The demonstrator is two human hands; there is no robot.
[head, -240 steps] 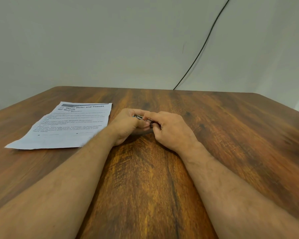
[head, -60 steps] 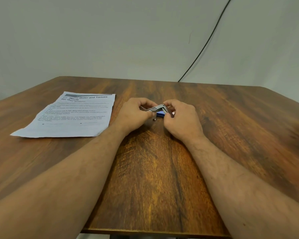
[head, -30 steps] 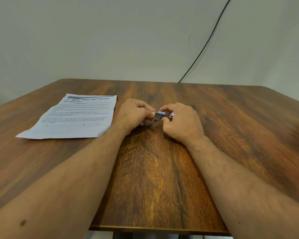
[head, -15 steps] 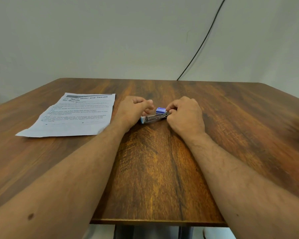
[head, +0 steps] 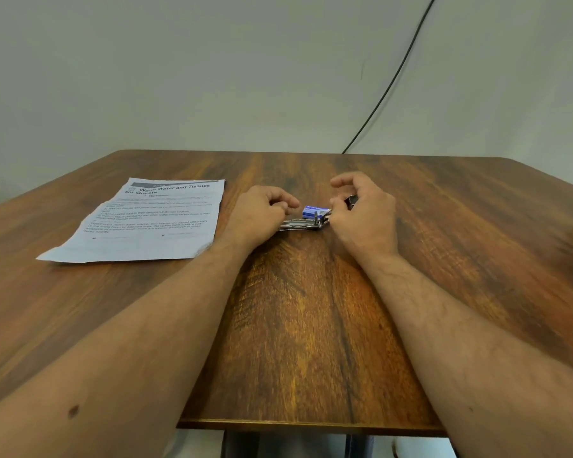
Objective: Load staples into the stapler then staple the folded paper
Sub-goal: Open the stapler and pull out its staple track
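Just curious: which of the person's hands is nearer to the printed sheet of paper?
Left. The left hand lies just right of the paper, close to its right edge but apart from it. The right hand is farther right, beyond the stapler.

One stapler (head: pixel 301 223) — one paper (head: pixel 146 223)

Shiny metal stapler (head: pixel 300 223), matt printed paper (head: pixel 146 219), smooth semi-gloss wood table (head: pixel 298 325)
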